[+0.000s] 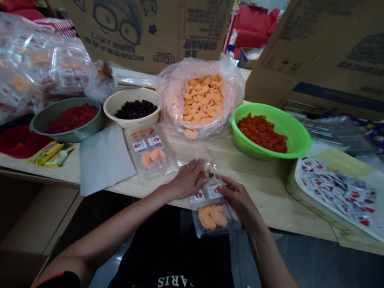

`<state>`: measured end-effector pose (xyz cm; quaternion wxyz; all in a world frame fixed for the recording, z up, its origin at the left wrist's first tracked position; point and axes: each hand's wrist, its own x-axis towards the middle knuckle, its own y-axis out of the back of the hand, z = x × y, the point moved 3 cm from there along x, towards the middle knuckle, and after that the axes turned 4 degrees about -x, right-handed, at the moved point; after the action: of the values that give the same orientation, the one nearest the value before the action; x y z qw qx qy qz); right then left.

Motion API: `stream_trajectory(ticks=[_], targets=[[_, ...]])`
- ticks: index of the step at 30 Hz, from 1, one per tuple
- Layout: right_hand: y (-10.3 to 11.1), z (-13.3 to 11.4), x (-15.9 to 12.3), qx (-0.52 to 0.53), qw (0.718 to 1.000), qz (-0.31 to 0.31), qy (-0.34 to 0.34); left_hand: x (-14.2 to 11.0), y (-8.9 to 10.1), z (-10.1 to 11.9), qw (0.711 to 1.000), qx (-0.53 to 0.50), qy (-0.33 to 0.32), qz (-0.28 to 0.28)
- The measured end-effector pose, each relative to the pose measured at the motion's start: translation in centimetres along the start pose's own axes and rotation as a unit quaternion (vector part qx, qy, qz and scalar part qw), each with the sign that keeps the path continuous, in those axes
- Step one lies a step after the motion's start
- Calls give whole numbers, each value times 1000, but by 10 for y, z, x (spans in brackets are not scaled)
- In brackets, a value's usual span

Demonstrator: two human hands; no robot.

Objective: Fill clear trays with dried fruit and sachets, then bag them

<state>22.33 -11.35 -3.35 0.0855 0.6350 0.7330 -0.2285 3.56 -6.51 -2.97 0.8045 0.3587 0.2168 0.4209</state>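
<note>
Red plastic dish (19,142) sits at the far left of the pale wooden table (269,196), with a yellow snack packet (47,153) just beside it and piled clear packs of orange pieces (23,67) at upper left. Next along, a grey-green bowl (56,132) holds diced red fruit (73,119), and a cream bowl (126,115) holds dark berries (136,109). A sheet of white paper (105,161) lies below them, beside a labelled clear tray (149,154) containing orange pieces. Behind that tray, a clear plastic bag (172,100) lies open around a heap of orange slices (202,101).

At the table's near edge, the left hand (188,179) and right hand (241,200) work on a second clear tray (213,216), which holds orange slices and red-and-white labels and tilts down over the edge toward the person's lap. The left fingers (192,169) curl closed over its upper end, while the right fingers (229,184) press in from the other side. Both hands look to have hold of it, though how firmly is hard to tell. Small dark bits near the fingertips are too small to identify.

Further right, a green plastic bowl (296,137) holds diced orange-red fruit (262,132), and a white tray (330,210) carries many small labelled sachets (339,191).
</note>
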Motion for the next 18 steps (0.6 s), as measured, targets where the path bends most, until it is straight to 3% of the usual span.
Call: stream_trajectory(ticks=[3, 7, 18], targets=[[-1, -2, 2, 7, 999, -49, -4, 2, 1, -2, 999, -21, -23, 12], [5, -6, 7, 19, 999, -39, -17, 10, 7, -6, 998, -26, -22, 48], [9, -10, -18, -50, 993, -98, -33, 23, 23, 15, 984, 72, 109, 124]])
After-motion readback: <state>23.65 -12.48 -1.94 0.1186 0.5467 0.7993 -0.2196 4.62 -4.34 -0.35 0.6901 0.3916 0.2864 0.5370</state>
